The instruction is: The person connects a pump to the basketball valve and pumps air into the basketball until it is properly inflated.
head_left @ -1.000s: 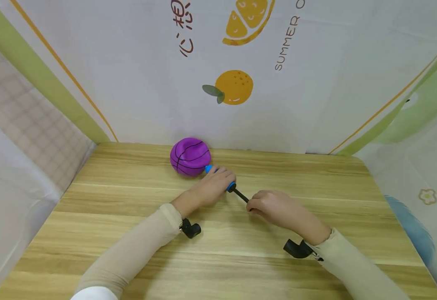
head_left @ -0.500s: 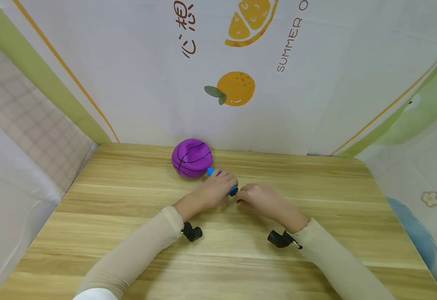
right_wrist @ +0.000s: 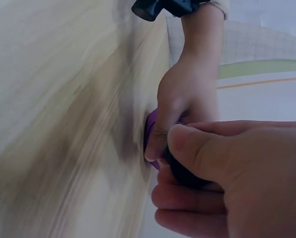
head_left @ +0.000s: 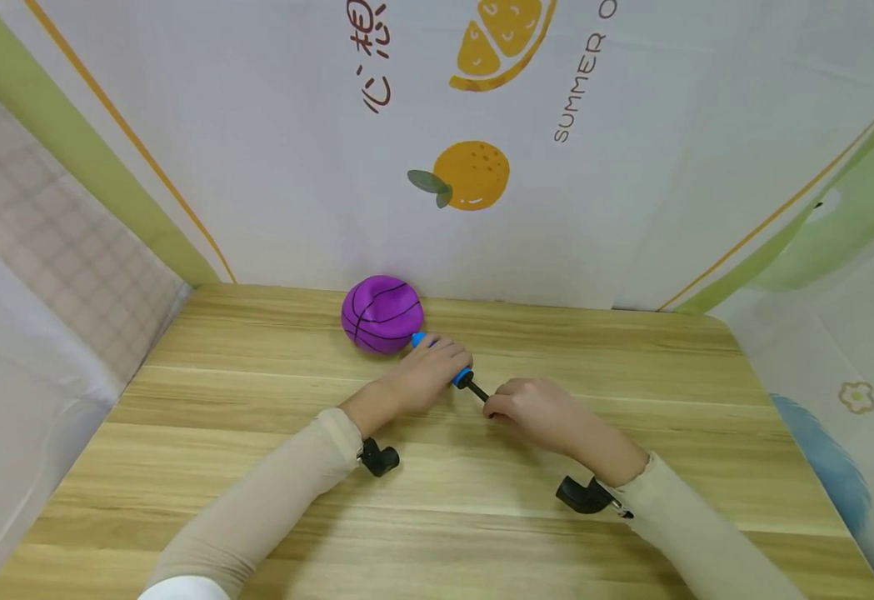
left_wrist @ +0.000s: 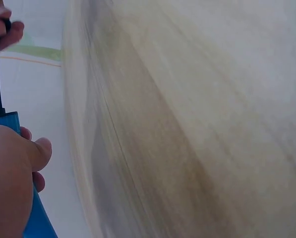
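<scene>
A purple toy basketball (head_left: 378, 315) with a dent in its top sits near the table's back edge. My left hand (head_left: 427, 375) grips the blue barrel of a hand pump (head_left: 462, 378), whose blue tip meets the ball's lower right side. From the barrel's near end a black rod (head_left: 477, 391) sticks out toward my right hand (head_left: 537, 414). In the right wrist view, the fingers and thumb of that hand curl round the pump's black handle (right_wrist: 185, 171). The left wrist view shows the left fingers wrapped about the barrel, just below where the rod enters.
The wood-grain table (head_left: 437, 517) runs back to a white cloth wall (head_left: 294, 208) printed with oranges and lettering. Patterned cloth hangs on both sides. Each wrist carries a small black camera mount (head_left: 583, 496).
Half a second ago the pump's rod was pushed into the barrel; my right hand has since drawn the handle back out, toward the lower right. The left hand and ball stay almost still.
</scene>
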Tool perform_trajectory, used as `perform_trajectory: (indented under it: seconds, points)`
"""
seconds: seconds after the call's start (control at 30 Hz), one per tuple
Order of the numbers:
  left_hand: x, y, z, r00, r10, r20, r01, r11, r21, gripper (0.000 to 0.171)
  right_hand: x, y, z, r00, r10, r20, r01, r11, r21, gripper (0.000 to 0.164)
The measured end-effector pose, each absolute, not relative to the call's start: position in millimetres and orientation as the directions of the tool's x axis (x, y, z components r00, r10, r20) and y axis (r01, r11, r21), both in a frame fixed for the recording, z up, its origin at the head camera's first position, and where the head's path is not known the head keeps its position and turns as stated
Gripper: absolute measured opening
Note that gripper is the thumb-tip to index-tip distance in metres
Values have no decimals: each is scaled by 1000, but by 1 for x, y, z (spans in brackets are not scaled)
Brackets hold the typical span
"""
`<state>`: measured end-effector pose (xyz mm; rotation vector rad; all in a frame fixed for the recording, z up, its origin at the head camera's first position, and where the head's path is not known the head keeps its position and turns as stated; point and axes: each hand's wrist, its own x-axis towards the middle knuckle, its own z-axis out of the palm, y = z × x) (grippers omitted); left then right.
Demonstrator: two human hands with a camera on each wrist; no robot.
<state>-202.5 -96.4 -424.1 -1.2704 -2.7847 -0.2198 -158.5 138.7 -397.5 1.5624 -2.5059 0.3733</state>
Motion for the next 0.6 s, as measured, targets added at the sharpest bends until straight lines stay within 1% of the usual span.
perform_trajectory:
  seconds: [0.37,0.6]
  points:
    - [-203,-96,-424,-688,720,85,725,681,102,32,-135,169,-384,-445,-861,246,-893,407,-189,14]
    - [-203,-94,-423,-686,723,78,727,679,104,30,-130,182,-384,-441,-850,287,-896,401,-190,20]
